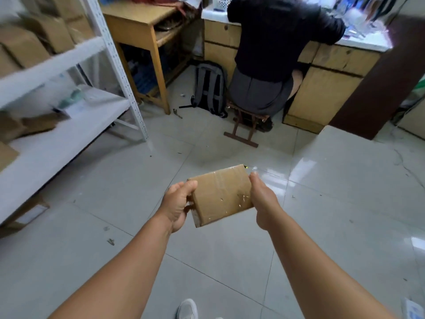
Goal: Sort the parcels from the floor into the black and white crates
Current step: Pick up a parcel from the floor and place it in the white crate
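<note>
- Taped cardboard parcel [222, 195]: held in mid-air, centre, above floor tiles [345, 192].
- Left hand [176, 208]: fingers curled round its left edge.
- Right hand [262, 203]: grips right edge.
- Step, judged: carrying; neither crate visible, so next move means locating one.
- Far: seated person [276, 54]; left: white shelving [57, 58].

Brown cardboard parcel [222, 194] under glossy clear tape; pale grey floor tiles [333, 203]; white shelving [69, 125]; grey-and-black backpack [210, 88]

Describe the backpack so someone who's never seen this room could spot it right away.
Find the wooden desk beside the white shelving. On the floor just right of its legs, the backpack stands next to a seated person's stool; it's the only grey-and-black thing there.
</note>
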Demonstrator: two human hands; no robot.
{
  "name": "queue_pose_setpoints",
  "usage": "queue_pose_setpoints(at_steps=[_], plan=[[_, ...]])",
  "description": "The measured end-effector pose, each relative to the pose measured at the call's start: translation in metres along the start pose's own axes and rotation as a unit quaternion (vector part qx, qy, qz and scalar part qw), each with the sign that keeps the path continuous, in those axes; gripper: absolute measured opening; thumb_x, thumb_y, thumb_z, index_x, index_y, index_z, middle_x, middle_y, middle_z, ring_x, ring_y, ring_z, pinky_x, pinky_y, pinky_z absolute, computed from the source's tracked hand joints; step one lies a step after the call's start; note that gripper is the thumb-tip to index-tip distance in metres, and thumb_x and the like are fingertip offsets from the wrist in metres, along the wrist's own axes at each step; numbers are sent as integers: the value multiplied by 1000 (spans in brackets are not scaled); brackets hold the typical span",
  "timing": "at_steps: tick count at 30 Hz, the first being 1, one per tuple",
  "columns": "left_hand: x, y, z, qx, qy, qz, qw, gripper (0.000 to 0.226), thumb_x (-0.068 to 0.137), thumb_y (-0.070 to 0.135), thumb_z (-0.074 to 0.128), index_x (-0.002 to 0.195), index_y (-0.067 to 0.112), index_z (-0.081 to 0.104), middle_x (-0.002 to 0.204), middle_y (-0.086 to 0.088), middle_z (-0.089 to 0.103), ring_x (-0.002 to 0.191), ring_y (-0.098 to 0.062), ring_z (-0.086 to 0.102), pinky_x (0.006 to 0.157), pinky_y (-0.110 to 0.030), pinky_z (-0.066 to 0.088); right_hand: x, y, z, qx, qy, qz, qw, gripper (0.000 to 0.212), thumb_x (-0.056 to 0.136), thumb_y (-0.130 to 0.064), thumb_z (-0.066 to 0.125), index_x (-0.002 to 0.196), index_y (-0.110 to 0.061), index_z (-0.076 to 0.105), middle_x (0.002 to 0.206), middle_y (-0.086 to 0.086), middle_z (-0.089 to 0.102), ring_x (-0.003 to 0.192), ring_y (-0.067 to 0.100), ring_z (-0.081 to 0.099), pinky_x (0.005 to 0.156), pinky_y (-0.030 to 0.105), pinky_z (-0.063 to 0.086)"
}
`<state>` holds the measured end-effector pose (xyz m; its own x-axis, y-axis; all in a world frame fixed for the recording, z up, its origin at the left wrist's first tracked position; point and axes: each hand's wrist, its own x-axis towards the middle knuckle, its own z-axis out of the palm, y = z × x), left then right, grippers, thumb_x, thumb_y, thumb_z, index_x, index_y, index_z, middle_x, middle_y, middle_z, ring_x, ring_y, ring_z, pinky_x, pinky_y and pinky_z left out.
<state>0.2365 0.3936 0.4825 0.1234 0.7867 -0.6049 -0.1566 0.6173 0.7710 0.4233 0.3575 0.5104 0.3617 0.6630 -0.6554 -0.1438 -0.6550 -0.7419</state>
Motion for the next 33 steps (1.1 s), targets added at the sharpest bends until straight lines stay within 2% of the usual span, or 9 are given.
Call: queue_pose_setpoints(at_steps=[1, 3, 8, 14, 17, 20, 23, 27, 33], plan=[[-9, 3, -1, -12, 12, 13, 1000, 12, 92, 21, 58, 91, 9, 58, 77, -3, 56, 68, -13, 51, 63, -28, 39, -4, 0, 5, -2, -13, -7, 1000, 42, 96, -55, 31, 101, -24, 59, 120, 2, 58, 109, 21, 54, 84, 34, 36], [-26, 9, -3, -36, 34, 34, 998, 25, 98, 28, 48, 87, 10, 62, 71, -2, 64, 63, -13, 60, 61, -25, 45, -14, 0, 15, -11, -32, -21, 999, 46, 96, -55, 30, 111, -23, 58, 119, 0, 59, 106, 18, 55, 82, 34, 38], [-52, 17, -24, -66, 84, 47, 993, 48, 95, 54, 41, 111, 12, 57, 103, -13, 65, 91, -24, 63, 67, -29, 51, -36, -9, 32, -33, -74, -26, 996, 53, 96, -57, 27, 129, -21, 46, 122, 1, 49, 102, 18, 46, 82, 36, 32], [-97, 19, -50, -50, 176, 121, 976, 52, 95, 7, 52, 144, 17, 37, 139, -4, 45, 123, -24, 49, 102, -35, 42, -62, -10, 59, -75, -141, -71, 985, 48, 96, -56, 34, 133, -29, 45, 128, 0, 49, 112, 20, 49, 82, 31, 39], [-127, 16, -65, -73, 216, 141, 963, 47, 93, -1, 50, 136, 16, 43, 125, -1, 53, 106, -17, 55, 85, -28, 45, -76, -5, 77, -75, -178, -64, 979, 51, 89, -61, 40, 124, -26, 50, 123, 0, 56, 108, 21, 55, 86, 35, 45], [-157, 16, -86, -134, 269, 132, 945, 13, 93, 15, 55, 107, 14, 55, 95, -2, 58, 80, -14, 54, 72, -29, 42, -91, 1, 98, -76, -205, -54, 974, 64, 79, -71, 41, 121, -24, 53, 120, 0, 61, 107, 23, 59, 100, 42, 44], [-182, 14, -110, -161, 318, 136, 924, 12, 94, 24, 53, 86, 15, 56, 82, -2, 59, 74, -15, 54, 69, -29, 42, -114, 4, 121, -64, -235, -58, 968, 52, 90, -64, 39, 121, -23, 48, 110, -3, 57, 100, 18, 57, 88, 35, 45], [-211, 8, -141, -182, 366, 135, 903, 38, 93, 21, 60, 129, 14, 54, 113, -8, 64, 95, -21, 62, 61, -26, 47, -155, 7, 159, -80, -278, -99, 952, 31, 96, -44, 48, 115, -22, 55, 100, 1, 61, 87, 18, 61, 58, 28, 46], [-264, -4, -204, -217, 404, 162, 874, 42, 92, 18, 60, 133, 21, 54, 122, -4, 64, 102, -22, 63, 74, -30, 53, -214, 32, 217, -87, -340, -122, 928, 27, 95, -32, 51, 120, -24, 59, 110, 6, 64, 100, 25, 63, 85, 44, 55]])
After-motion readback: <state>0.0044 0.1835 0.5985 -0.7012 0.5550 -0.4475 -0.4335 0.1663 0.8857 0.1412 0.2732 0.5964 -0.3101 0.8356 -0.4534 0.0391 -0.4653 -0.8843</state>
